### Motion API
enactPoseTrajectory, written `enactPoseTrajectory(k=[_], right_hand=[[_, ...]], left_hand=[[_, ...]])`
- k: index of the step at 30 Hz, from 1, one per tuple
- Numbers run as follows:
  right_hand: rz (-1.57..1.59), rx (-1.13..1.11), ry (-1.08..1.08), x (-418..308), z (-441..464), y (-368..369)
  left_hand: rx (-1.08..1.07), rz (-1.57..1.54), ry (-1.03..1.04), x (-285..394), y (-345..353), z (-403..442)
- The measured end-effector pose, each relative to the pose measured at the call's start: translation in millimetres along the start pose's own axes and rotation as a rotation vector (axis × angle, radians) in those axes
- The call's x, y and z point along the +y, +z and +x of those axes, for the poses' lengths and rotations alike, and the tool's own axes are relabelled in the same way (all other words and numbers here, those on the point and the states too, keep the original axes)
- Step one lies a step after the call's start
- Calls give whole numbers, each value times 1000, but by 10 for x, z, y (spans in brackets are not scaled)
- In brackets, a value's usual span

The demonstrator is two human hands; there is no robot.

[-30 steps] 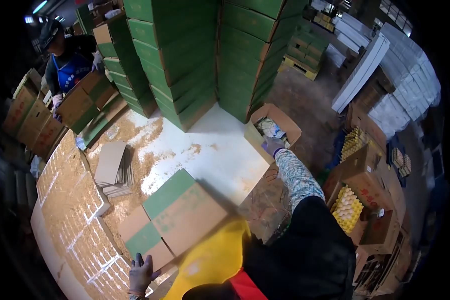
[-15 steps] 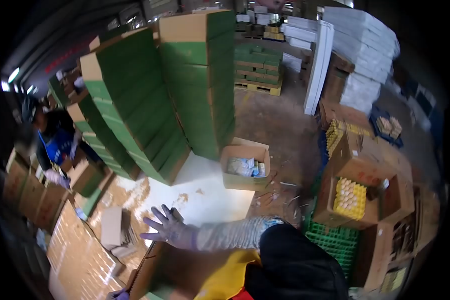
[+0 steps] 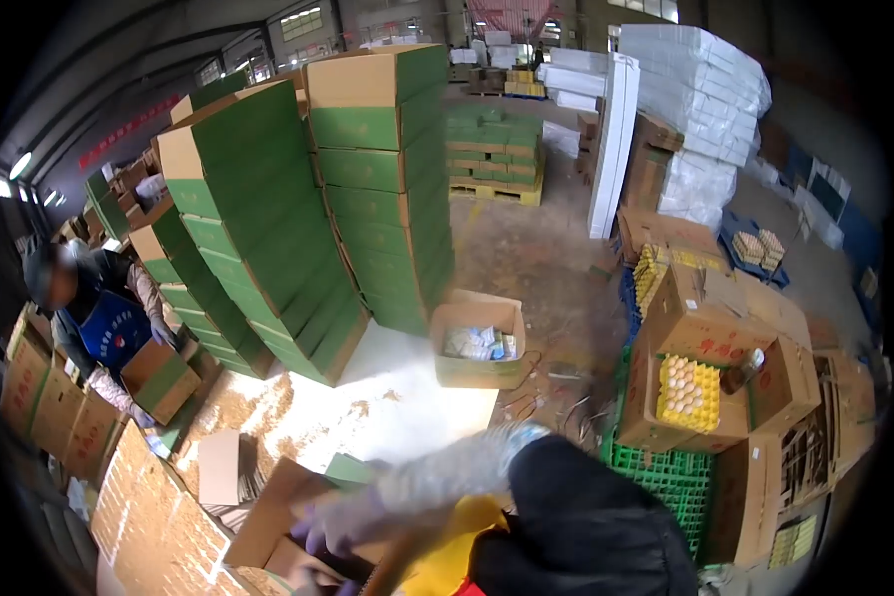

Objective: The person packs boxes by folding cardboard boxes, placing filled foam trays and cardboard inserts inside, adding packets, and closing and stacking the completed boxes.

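An open cardboard box (image 3: 271, 505), brown inside with a green flap, is in front of me at the bottom of the view. My right hand (image 3: 343, 521), in a purple-grey glove, reaches over and into this box. Its fingers look apart, though motion blurs them, and I see nothing held. Only part of my left hand (image 3: 320, 577) shows at the bottom edge, low in the box; its fingers are mostly hidden. Beside the box, flat cardboard pieces (image 3: 221, 467) lie on the worktable (image 3: 149, 512).
Tall stacks of green boxes (image 3: 258, 219) rise beyond the table. A carton holding blue-and-white packets (image 3: 482, 343) sits at the table's far end. On the right, an egg tray (image 3: 689, 393) lies in a carton above green crates (image 3: 666, 487). A co-worker (image 3: 109, 328) handles a box at left.
My right hand has gone from spread wide above the box to down inside it. My left hand has moved right from the box's edge. The box's opening has come further into view.
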State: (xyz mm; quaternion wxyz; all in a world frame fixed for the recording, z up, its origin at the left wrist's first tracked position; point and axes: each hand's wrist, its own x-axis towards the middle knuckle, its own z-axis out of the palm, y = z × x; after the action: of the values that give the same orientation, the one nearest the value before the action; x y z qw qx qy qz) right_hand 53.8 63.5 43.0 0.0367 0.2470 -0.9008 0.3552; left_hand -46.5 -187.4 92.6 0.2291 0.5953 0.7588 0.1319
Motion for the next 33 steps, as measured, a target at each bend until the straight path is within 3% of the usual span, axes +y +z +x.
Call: enactPoseTrajectory(k=[1,3,4,5,6,8,10,12,13,14,16,17,18,19,21,23,24,25,27,29,31,32,33], right_hand=[[-181,-20,132,-161,27,102],[-766,162,40,54,-170,371],[-981,466,89,-112,-178,226],[-829,241,355,-286,-272,37],[-662,1,604,-546,-299,-193],[-828,23,336,-273,-416,-172],[300,431,377,-445,-216,-533],[-1055,589,168,-321,-141,-653],[-534,496,519,-640,-121,-572],[-320,297,669,-943,-229,-543],[-635,66,249,-507,-956,281],[-485,149,147,-465,-1116,434],[-340,215,35,-428,-1272,592],[-276,240,98,-519,-1315,397],[465,521,503,-616,-1009,59],[864,670,694,-483,-752,-469],[1076,797,744,-432,-666,-734],[1210,923,779,-361,-628,-935],[1278,644,834,215,-1080,-990],[1137,367,949,633,-1462,-806],[682,295,853,1296,-1511,-382],[341,223,794,1680,-1489,-90],[141,173,782,1927,-1494,110]], left_hand=[[0,-17,-3,97,7,-53],[-195,-449,19,350,-330,-362],[-284,-663,30,377,-453,-417],[-262,-110,64,95,-286,-460],[-252,-125,56,50,-302,-411],[131,370,-41,121,-324,-290],[452,545,-31,232,-277,-32],[451,674,-17,-204,206,316],[661,498,-149,-40,173,290],[662,623,-63,-372,284,257],[614,640,218,-406,278,26],[225,344,41,-494,355,-78],[223,-182,146,-754,529,-53],[322,-429,128,-863,664,361],[414,-732,8,-960,591,541],[494,-1020,79,-878,448,731],[367,-1547,122,-750,284,837],[381,-1719,100,-700,296,936],[572,-1520,15,-798,662,1191],[698,-857,-194,-928,1339,1264],[627,-413,-448,-883,1876,1047],[646,-406,-515,-781,2049,821],[796,-454,-553,-730,2117,502]])
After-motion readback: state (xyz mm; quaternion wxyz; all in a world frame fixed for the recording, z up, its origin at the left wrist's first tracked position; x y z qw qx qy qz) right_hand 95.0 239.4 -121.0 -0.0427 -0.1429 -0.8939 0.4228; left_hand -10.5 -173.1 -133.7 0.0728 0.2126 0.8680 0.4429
